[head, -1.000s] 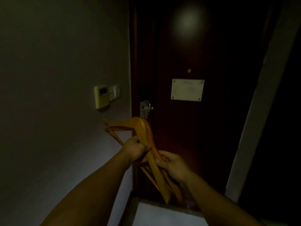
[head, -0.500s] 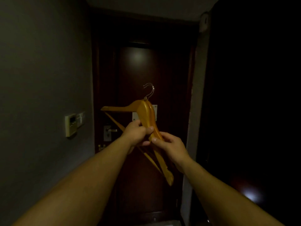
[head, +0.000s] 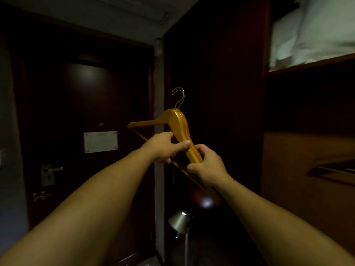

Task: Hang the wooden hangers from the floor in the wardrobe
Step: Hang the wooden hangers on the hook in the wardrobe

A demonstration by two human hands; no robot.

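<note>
You hold the wooden hangers [head: 177, 123] up in front of you at chest height, stacked flat against one another, honey-yellow and glossy, with two thin metal hooks [head: 179, 96] rising side by side from the top. One shoulder arm points left and level; the other slants down to the right, and the lower bars run with it behind your fingers. Your left hand [head: 163, 147] is clamped on the slanted arm, thumb laid across its front. Your right hand [head: 208, 166] is closed on the same arm just below, fingers curled round the wood and the bars. The two hands nearly touch.

Straight behind the hangers stands a dark panel of the wardrobe [head: 215, 93]. To the right the wardrobe is open: a shelf [head: 311, 64] up high carries white bedding [head: 315, 31], and below it the space is dark. To the left is a dark door [head: 80, 116] with a pale plate [head: 100, 141] and a lever handle [head: 51, 169]. A small metal lamp [head: 179, 221] stands low, beneath your hands
</note>
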